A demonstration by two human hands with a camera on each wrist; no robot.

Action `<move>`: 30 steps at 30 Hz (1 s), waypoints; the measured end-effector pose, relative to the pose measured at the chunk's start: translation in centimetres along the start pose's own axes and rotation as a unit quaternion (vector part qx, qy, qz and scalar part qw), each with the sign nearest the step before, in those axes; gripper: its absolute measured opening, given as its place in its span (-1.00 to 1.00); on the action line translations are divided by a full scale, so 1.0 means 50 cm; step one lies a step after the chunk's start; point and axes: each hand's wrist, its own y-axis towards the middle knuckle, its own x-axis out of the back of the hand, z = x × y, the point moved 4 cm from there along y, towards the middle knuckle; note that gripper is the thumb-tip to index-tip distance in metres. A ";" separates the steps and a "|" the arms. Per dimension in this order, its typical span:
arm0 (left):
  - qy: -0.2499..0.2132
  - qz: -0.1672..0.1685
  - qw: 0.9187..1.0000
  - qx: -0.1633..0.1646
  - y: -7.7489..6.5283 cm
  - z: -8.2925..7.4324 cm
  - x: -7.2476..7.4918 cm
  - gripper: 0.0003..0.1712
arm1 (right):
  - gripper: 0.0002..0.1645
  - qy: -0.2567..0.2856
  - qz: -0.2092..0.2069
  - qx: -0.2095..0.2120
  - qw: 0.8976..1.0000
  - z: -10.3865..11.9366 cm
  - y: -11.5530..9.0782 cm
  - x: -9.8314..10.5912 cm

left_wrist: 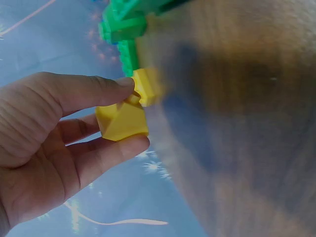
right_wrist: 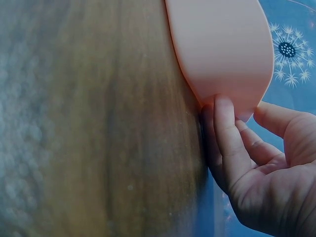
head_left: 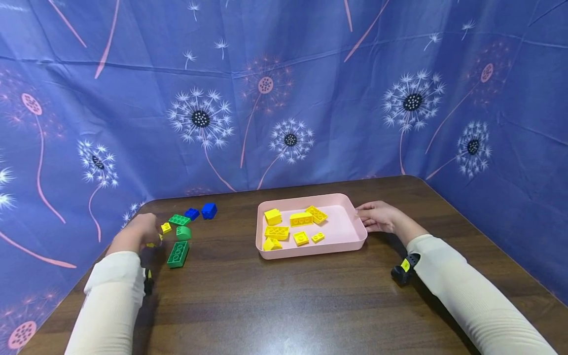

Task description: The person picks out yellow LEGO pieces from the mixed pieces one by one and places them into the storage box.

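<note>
At the table's left side my left hand (head_left: pixel 143 230) pinches a yellow brick with a sloped face (left_wrist: pixel 123 121) between thumb and fingers. Against the thumb tip in the left wrist view is another small yellow brick (left_wrist: pixel 144 87); whether it is held too, I cannot tell. My right hand (head_left: pixel 380 217) holds the right end of a shallow pink tray (head_left: pixel 310 252), thumb at the rim and fingers against the outer wall (right_wrist: pixel 222 44). Several yellow bricks (head_left: pixel 277 232) lie spread inside the tray, mostly in its left and middle parts.
Near my left hand lie a long green brick (head_left: pixel 178 254), a rounded green brick (head_left: pixel 183 232), another green brick (head_left: pixel 179 220) and a small yellow brick (head_left: pixel 166 228). Blue bricks (head_left: pixel 209 211) lie farther back. A blue patterned cloth (head_left: pixel 248 98) hangs behind the wooden table (head_left: pixel 284 301).
</note>
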 end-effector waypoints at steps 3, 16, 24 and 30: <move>0.024 -0.015 0.999 -0.027 -0.001 -0.015 0.018 -0.70 | -0.40 -0.003 0.002 0.002 1.000 0.002 0.000 0.001; 0.050 -0.054 0.995 -0.071 -0.012 -0.077 0.064 -0.74 | -0.38 -0.007 0.000 -0.002 1.000 -0.003 0.002 0.001; 0.051 -0.075 0.992 -0.082 -0.020 -0.125 0.084 -0.65 | -0.40 0.005 0.001 -0.003 1.000 -0.005 0.003 0.001; 0.049 -0.080 0.992 -0.089 -0.018 -0.154 0.090 -0.69 | -0.42 0.008 -0.001 -0.002 1.000 -0.003 0.002 0.001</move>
